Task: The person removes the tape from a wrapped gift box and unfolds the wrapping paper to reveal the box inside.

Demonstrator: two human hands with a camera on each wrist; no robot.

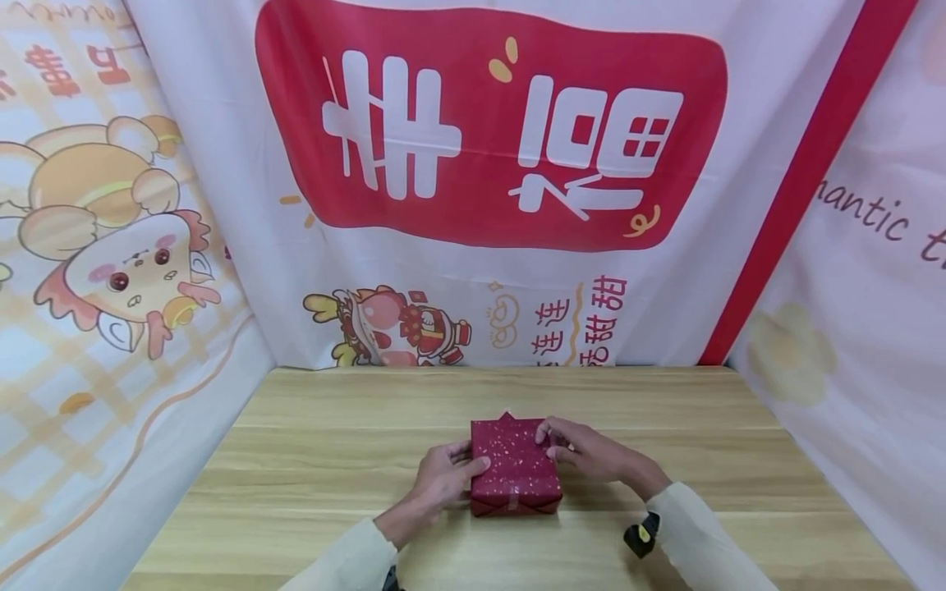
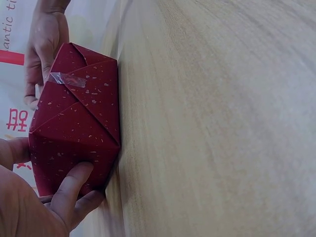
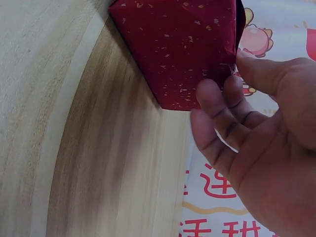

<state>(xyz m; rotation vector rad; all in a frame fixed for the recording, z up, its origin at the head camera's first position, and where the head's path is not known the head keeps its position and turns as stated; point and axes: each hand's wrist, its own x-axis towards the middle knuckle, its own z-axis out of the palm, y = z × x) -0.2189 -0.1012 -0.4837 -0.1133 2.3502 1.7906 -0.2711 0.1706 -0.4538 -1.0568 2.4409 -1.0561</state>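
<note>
A gift box (image 1: pixel 515 460) wrapped in dark red paper with gold and silver flecks rests on the wooden table. Clear tape (image 2: pixel 67 79) crosses the folded flaps of its near end. My left hand (image 1: pixel 443 476) grips the left side, one digit over the top edge and the others along the side wall. At the far right part of the box, my right hand (image 1: pixel 587 450) has its fingertips on the edge. In the right wrist view, curled fingers (image 3: pixel 211 96) meet the side while the thumb lies at the top edge, near a small shiny spot.
The light wood table (image 1: pixel 332 460) runs back to a white cloth wall (image 1: pixel 222 205) printed with large characters and cartoon figures. Similar printed cloth hangs at the left and right. A black band (image 1: pixel 641 535) with a yellow mark sits at my right wrist.
</note>
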